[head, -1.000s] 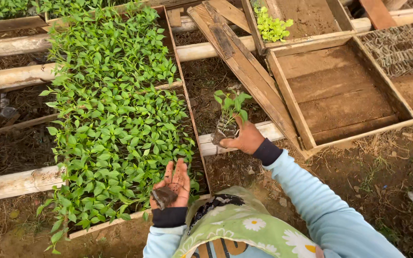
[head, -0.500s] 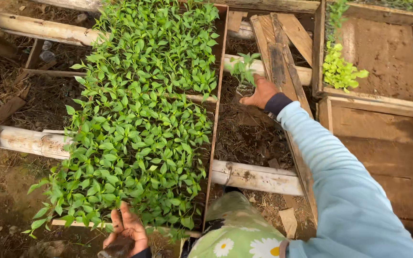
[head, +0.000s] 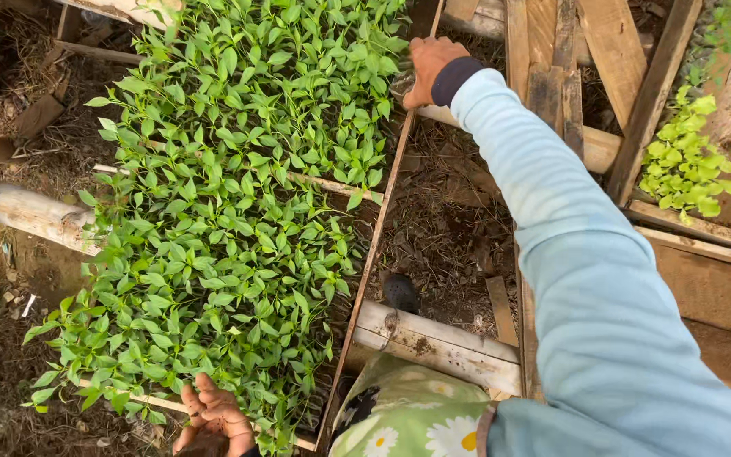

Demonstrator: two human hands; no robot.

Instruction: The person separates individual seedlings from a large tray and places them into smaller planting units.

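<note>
While both hands grip the long wooden tray of green seedlings (head: 230, 211), left hand (head: 213, 419) holds its near end, right hand (head: 426, 68) its far corner.

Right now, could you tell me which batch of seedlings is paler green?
The small clump at the right, beyond the light blue sleeve; the big tray's seedlings are darker.

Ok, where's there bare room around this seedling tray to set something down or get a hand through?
Free: the bare soil strip between the seedling tray edge and the plank under the right arm, from the right hand down to the pale beam. The wooden tray at right has bare boards. Crowded: the seedling tray, leaves packed edge to edge, left hand at its near rim.
</note>
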